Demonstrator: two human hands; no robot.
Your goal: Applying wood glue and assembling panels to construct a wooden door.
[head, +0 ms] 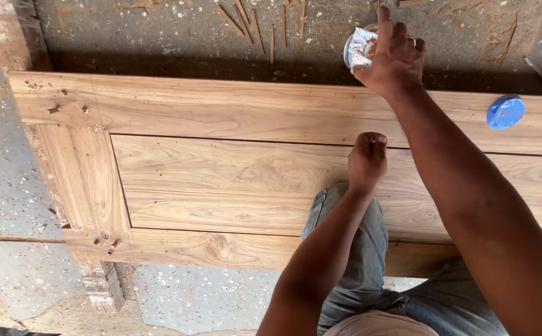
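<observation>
A wooden door panel [233,180] with a raised frame lies flat in front of me. My right hand [394,56] reaches past its far edge and grips a small round container [359,48] with a white wrapper and brown paste inside. My left hand [367,163] rests on the panel near the dark groove between the frame and the inner panel, fingers curled, with a small item pinched at the fingertips that I cannot identify. A blue round lid [505,112] lies on the frame to the right.
The panel rests on a wooden support [100,283] at the left. Thin wooden sticks [255,25] and shavings lie on the speckled concrete floor [159,25] beyond the panel. My knees in blue jeans [358,249] are at the near edge.
</observation>
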